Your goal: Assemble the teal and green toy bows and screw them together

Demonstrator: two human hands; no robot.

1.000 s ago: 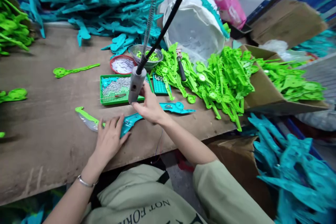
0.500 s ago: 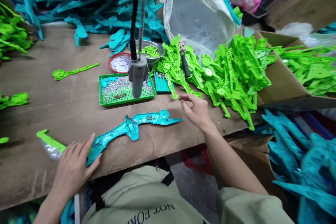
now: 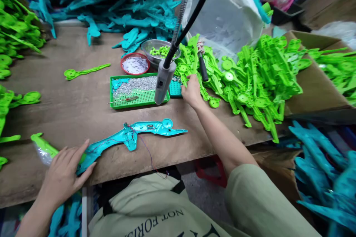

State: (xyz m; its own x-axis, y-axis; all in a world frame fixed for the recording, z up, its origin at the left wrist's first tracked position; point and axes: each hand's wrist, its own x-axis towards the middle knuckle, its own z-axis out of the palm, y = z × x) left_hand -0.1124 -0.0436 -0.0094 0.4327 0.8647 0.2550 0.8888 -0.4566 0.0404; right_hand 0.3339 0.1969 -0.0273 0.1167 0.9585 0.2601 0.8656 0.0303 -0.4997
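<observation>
A long teal plastic toy shell (image 3: 130, 139) with thin wires in it lies on the brown table (image 3: 69, 111) near the front edge. My left hand (image 3: 65, 172) rests flat on its left end, fingers spread. My right hand (image 3: 191, 90) has its fingers curled around a green plastic part at the near edge of the green parts pile (image 3: 244, 77). A grey hanging screwdriver (image 3: 162, 83) dangles on its black cable just left of that hand, untouched.
A green tray (image 3: 137, 90) of small screws, a small teal tray (image 3: 175, 88), a red dish (image 3: 135, 64) and a metal bowl (image 3: 158, 50) stand behind. Teal parts (image 3: 105, 0) pile at the back, green ones at left. A cardboard box (image 3: 311, 81) stands right.
My right hand let go of the hanging screwdriver and moved right and back to the green pile. My left hand slid the teal shell leftward and toward the table's front edge.
</observation>
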